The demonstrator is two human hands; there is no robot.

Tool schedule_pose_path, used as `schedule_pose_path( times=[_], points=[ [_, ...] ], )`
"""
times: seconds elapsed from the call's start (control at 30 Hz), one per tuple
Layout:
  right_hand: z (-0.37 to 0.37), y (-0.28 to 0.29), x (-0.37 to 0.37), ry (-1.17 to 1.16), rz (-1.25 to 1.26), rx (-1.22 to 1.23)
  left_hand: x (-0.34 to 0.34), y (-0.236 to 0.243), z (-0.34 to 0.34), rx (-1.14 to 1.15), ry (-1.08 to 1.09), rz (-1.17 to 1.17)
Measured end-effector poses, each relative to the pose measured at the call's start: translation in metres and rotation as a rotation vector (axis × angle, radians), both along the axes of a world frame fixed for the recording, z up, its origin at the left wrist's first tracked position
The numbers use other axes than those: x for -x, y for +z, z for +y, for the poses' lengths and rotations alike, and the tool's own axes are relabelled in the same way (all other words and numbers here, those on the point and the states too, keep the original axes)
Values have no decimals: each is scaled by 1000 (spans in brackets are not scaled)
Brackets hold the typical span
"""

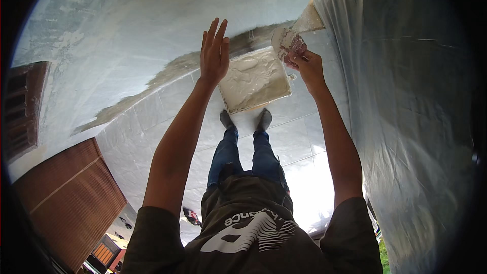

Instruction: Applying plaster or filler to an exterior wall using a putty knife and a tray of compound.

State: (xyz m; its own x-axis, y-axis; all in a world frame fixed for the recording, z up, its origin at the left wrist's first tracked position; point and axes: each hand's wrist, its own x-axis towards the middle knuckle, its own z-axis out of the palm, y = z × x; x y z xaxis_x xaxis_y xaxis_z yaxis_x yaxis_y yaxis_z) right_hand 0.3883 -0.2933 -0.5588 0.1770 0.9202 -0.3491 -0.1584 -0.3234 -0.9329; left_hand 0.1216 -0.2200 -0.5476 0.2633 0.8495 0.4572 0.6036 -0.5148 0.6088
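Observation:
My left hand is raised beside the wall, its fingers stretched out and nothing in it. In my right hand is a flat scraper smeared with pale plaster, gripped between thumb and fingers. Below and between the hands, a square tray sits just beyond my feet. Wet, creamy plaster fills it, with an uneven, streaked surface. The scraper appears above the tray's far right corner; I cannot tell whether any of it touches.
A pale wall with a rough grey strip along its base rises ahead and left. Translucent plastic sheeting hangs at the right. A brown blind and a wooden window frame are on the left. Grey tiles cover the floor.

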Motion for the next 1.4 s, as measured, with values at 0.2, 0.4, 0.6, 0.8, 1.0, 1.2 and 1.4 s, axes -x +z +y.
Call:
schedule_pose_path(
  times=[0.2, 0.4, 0.6, 0.8, 1.0, 1.2, 1.4],
  points=[
    [-58, -125, 9, 129, -481, -16, 16, -102, -61, 240, -6, 15],
    [-105, -178, 46, 315, -768, -101, 33, -167, -116, 392, -2, 92],
    [-131, -216, 77, 537, -1092, -261, 46, -207, -147, 488, -9, 117],
    [-139, -257, 103, 582, -1228, -366, 56, -238, -163, 501, -50, 149],
    [-151, -272, 117, 662, -1406, -321, 67, -256, -175, 495, -139, 182],
    [-160, -267, 124, 632, -1440, -290, 80, -264, -174, 481, -243, 219],
    [-174, -265, 131, 571, -1454, -283, 84, -267, -169, 487, -321, 240]
  ],
)
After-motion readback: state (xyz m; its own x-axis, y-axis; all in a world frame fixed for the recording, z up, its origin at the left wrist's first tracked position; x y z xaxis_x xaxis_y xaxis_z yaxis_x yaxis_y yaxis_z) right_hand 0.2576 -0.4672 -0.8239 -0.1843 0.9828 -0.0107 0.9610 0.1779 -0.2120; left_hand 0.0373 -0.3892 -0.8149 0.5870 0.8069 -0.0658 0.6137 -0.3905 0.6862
